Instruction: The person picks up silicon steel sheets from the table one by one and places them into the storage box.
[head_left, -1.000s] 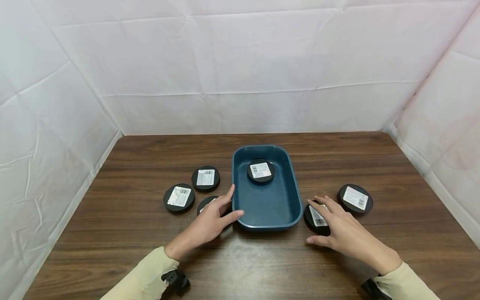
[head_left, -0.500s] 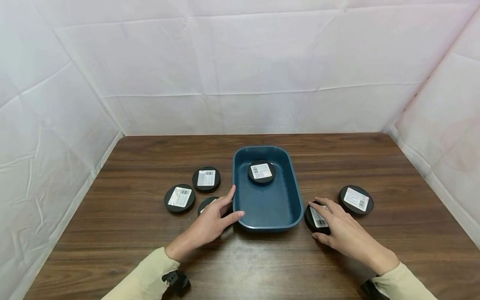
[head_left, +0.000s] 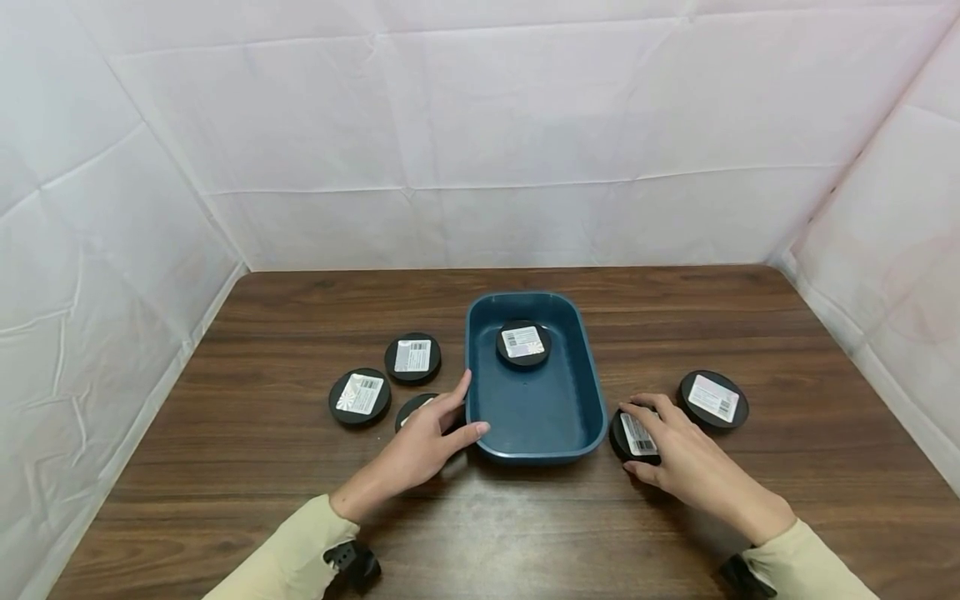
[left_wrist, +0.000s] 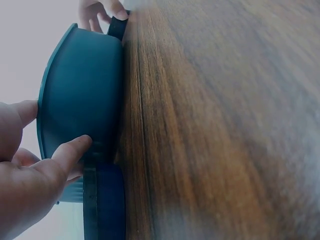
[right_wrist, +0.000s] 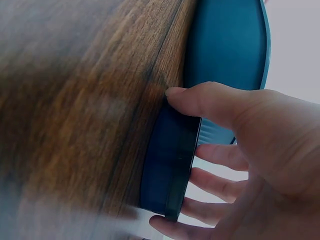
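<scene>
My left hand (head_left: 422, 440) holds the near left corner of a dark teal plastic bin (head_left: 536, 448). Its thumb lies on the rim, and its other fingers lean on the outer wall, seen in the left wrist view. A flat round black tub (head_left: 636, 438) with a white barcode label stands just right of the bin. My right hand (head_left: 686, 454) grips this tub from above, thumb on the near side and fingertips round the far side. The right wrist view shows the tub (right_wrist: 170, 160) resting on the table. The hand covers part of its top.
One matching tub (head_left: 522, 343) sits inside the bin at the far end. Another tub (head_left: 712, 400) stands beyond the right hand. To the left are an upper tub (head_left: 412, 358), an outer tub (head_left: 359, 397) and a partly hidden tub (head_left: 411, 407). White sheets (head_left: 510, 133) enclose the wooden table (head_left: 480, 533).
My right thumb has come in against the near side of the tub, and the fingers have tightened round it. Neither the left hand nor the bin has visibly moved.
</scene>
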